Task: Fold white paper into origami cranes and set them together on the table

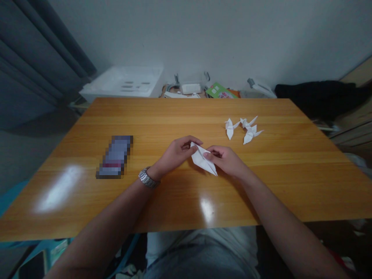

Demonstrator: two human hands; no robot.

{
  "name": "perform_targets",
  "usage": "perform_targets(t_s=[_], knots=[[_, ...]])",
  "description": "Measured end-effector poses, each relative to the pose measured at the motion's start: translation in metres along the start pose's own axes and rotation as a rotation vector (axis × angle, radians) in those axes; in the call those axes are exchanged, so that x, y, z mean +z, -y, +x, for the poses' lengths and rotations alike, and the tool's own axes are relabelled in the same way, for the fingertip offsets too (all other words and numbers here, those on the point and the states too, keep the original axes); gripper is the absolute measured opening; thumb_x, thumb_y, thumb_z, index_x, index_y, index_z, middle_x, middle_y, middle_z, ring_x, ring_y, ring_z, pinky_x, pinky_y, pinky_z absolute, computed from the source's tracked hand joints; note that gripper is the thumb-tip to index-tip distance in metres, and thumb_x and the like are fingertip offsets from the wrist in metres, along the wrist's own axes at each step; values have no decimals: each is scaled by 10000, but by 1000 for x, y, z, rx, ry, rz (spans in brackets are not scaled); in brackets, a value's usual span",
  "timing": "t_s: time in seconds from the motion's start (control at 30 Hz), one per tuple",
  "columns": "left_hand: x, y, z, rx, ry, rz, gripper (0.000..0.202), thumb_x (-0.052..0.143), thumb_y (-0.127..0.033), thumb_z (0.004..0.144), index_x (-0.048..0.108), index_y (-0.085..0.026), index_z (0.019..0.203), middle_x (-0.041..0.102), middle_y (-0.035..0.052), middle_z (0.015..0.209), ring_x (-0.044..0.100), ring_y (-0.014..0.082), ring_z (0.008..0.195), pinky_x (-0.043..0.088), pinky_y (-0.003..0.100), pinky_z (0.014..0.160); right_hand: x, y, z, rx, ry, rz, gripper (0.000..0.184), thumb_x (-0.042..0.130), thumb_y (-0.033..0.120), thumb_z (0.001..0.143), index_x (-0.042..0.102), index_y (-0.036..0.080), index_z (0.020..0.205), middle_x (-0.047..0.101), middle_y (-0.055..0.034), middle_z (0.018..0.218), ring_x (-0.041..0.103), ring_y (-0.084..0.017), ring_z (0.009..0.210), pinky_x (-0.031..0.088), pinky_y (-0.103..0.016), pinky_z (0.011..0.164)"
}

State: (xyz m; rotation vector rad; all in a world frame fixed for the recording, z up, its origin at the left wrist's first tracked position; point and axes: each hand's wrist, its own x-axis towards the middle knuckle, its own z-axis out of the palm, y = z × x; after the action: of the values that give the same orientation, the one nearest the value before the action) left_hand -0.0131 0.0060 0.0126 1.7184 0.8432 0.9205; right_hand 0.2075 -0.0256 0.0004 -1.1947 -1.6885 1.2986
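A piece of folded white paper, roughly kite-shaped with a split lower point, is held just above the wooden table. My left hand, with a metal watch at the wrist, pinches its upper left corner between thumb and fingers. From the right side, my right hand grips the upper edge, thumb on the near face and fingers behind. The fingertips behind the paper are partly hidden. Farther back to the right stand several small white paper cranes, grouped close together.
A pixelated phone-like object lies on the table's left part. Behind the far edge are a white plastic tray, a green booklet, a white box and cables. Dark cloth lies at the back right.
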Motion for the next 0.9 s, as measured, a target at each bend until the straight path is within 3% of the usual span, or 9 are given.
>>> perform_targets(t_s=[0.23,0.7,0.9], knots=[[3,0,1,-61,-84,-165,183,632,-302,934,671,-148,1026,741,81,1003,691,154,897,555,279,815,-1,-2,0,30,-10,6,386,669,546,902,715,175,996,698,-24,788,602,-162,667,428,-266,593],[8,-9,-1,-70,-128,-223,262,724,-374,896,645,-143,992,749,112,1069,702,171,946,559,295,842,3,2,-2,13,-65,52,320,668,510,911,699,192,910,703,-27,818,619,-172,713,453,-279,639],[10,-4,0,-60,-174,-256,283,740,-393,887,603,-148,917,762,124,1053,712,165,919,556,291,821,3,1,-1,-4,-58,42,317,659,501,923,709,192,972,710,-35,863,632,-182,762,475,-289,687]])
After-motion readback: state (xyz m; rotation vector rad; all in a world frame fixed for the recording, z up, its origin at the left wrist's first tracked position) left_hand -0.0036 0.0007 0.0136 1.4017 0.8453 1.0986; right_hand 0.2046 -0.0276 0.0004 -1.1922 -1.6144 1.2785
